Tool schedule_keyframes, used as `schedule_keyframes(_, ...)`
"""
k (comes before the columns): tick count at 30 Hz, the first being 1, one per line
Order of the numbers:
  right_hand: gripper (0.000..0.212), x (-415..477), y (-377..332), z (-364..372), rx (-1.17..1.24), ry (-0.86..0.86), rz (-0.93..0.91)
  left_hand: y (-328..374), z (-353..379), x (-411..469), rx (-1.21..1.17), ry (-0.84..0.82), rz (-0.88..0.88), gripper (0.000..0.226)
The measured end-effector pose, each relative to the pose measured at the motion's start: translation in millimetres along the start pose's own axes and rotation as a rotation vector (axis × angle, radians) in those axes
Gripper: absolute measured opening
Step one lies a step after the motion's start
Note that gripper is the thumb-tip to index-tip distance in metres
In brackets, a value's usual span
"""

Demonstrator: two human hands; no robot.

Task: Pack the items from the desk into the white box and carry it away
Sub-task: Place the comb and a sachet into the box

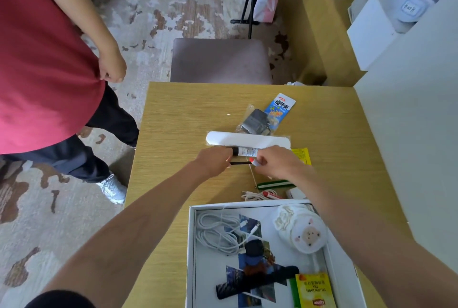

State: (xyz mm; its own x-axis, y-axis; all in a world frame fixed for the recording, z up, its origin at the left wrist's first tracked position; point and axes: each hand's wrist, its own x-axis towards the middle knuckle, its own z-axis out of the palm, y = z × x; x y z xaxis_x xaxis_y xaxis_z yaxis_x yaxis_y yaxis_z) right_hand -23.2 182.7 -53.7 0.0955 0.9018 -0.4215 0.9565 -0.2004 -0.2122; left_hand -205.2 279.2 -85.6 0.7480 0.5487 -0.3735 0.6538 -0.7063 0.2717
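- Beyond the open white cardboard box (pixel 191 245), your left hand (pixel 214 161) and right hand (pixel 278 162) each pinch an end of a small white black-capped tube (pixel 247 151).
- Its long axis runs left to right — the box lies back toward you, slightly to your right.

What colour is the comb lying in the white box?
Black. The comb shows best in the head view, the only view here.
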Motion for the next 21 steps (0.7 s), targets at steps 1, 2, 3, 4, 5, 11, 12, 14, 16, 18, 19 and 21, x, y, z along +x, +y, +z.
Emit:
schedule_keyframes(1, 0.027, -7, 3, -5, 0.162, 0.039, 0.024, -1, -2, -5, -0.053, -0.018, -0.012, 0.01)
schedule_keyframes(2, 0.024, -15, 6, -10, 0.316, 0.083, 0.037, -2, -5, -11, -0.123, -0.026, -0.024, 0.009)
schedule_keyframes(3, 0.022, -24, 9, -15, 0.456, 0.124, 0.037, -2, -9, -18, -0.212, -0.019, -0.037, 0.009)
schedule_keyframes(4, 0.02, -35, 10, -19, 0.586, 0.164, 0.033, -2, -12, -27, -0.32, 0.003, -0.05, 0.009)
schedule_keyframes(5, 0.018, -46, 12, -24, 0.709, 0.204, 0.028, -1, -16, -37, -0.436, 0.04, -0.058, 0.009)
schedule_keyframes(11, 0.015, -122, 13, -40, 1.176, 0.32, -0.042, 34, -36, -105, -0.752, 0.323, -0.103, 0.008)
schedule_keyframes(12, 0.015, -135, 13, -43, 1.216, 0.326, -0.067, 42, -37, -117, -0.778, 0.371, -0.104, 0.014)
schedule_keyframes(14, 0.026, -160, 13, -46, 1.279, 0.308, -0.133, 60, -39, -143, -0.778, 0.444, -0.108, 0.024)
schedule_keyframes(16, 0.038, -179, 17, -42, 1.308, 0.267, -0.175, 78, -37, -171, -0.743, 0.515, -0.121, 0.024)
schedule_keyframes(18, 0.041, -190, 25, -36, 1.343, 0.208, -0.196, 95, -32, -200, -0.685, 0.571, -0.143, 0.02)
schedule_keyframes(19, 0.041, -195, 28, -33, 1.364, 0.174, -0.198, 102, -28, -215, -0.649, 0.593, -0.148, 0.018)
schedule_keyframes(21, 0.037, -202, 32, -25, 1.378, 0.101, -0.197, 117, -16, -244, -0.558, 0.629, -0.132, 0.016)
